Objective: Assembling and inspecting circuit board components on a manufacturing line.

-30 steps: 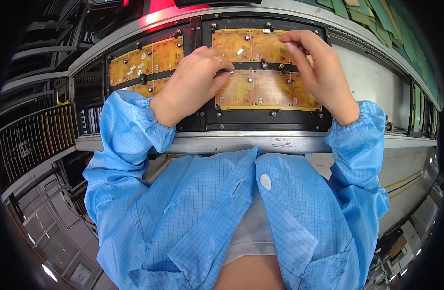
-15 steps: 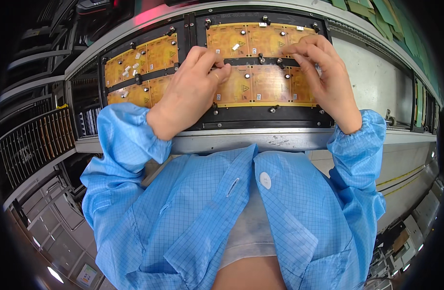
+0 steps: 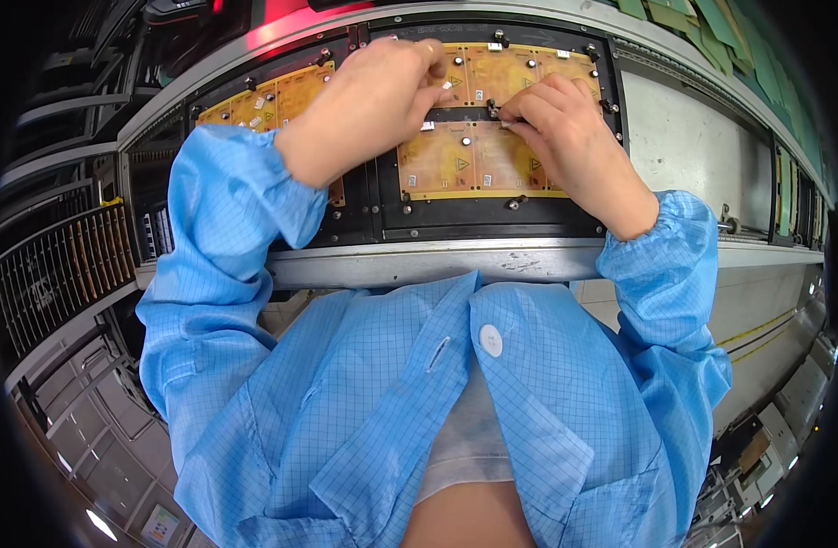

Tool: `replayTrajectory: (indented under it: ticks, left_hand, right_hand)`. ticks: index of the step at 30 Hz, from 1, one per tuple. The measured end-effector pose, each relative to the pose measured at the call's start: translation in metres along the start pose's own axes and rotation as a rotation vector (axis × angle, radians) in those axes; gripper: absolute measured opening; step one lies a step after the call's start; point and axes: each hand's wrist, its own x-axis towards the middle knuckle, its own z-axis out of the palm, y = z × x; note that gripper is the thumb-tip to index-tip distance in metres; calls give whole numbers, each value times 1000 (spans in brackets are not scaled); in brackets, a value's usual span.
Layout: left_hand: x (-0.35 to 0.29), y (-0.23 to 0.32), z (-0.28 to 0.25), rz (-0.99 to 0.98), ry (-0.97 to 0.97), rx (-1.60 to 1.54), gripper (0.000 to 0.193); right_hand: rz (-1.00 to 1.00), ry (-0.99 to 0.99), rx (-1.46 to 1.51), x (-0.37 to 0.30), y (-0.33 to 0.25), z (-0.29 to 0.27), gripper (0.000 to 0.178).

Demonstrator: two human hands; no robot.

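Left hand (image 3: 373,96): thumb and forefinger tips parted beside a loose white connector (image 3: 447,85); I can't tell whether they grip it.
Right hand (image 3: 570,137): fingertips bunched at the lower amber panel's (image 3: 510,169) upper edge, their hold hidden.
Second connector (image 3: 428,126): below the left thumb, near that panel's upper left corner, long axis along its upper edge, facing unclear.
Black frame (image 3: 474,219): surrounds the panel.
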Motion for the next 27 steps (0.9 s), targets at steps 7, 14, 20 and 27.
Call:
replayTrajectory:
  ticks: [7,14,20,27]
  left_hand:
    - [19,-20,18,128,76,-26,20]
    - [16,-18,-1,44,62,-130,18]
    - [7,-22,-18,-213,5,-434,21]
    - [9,-29,-12,-41,93,-307,18]
  right_hand:
    - [-30,-7,-43,3,2,-1,10]
    - [-35,-29,-109,4,1,-1,9]
    - [-33,-55,-23,10,10,-12,4]
    - [241,394,-400,74,115,-31,33]
